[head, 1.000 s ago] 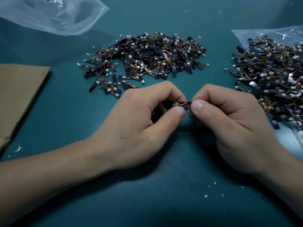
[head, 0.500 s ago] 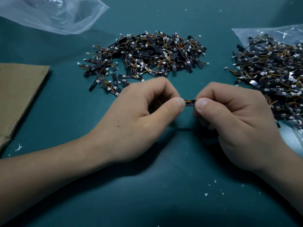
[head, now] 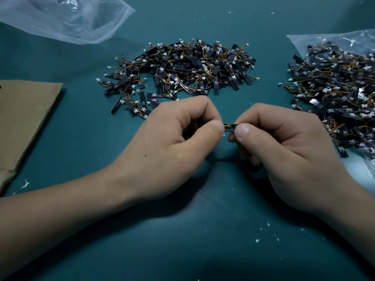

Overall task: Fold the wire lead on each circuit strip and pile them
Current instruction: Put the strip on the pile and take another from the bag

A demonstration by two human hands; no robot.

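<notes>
A small black circuit strip with orange and yellow wires is pinched between both hands above the green mat. My left hand grips its left end between thumb and forefinger; my right hand grips its right end the same way. Only a short middle piece of the strip shows between the thumbs. A wide pile of strips lies on the mat beyond the hands. A second heap of strips rests on a clear plastic bag at the right.
A clear plastic bag lies at the back left. A piece of brown cardboard sits at the left edge. Small white flecks dot the green mat near the front.
The hands have shifted slightly right and up. The visible bit of strip between the thumbs has stayed short, with the wire now bent close against it.
</notes>
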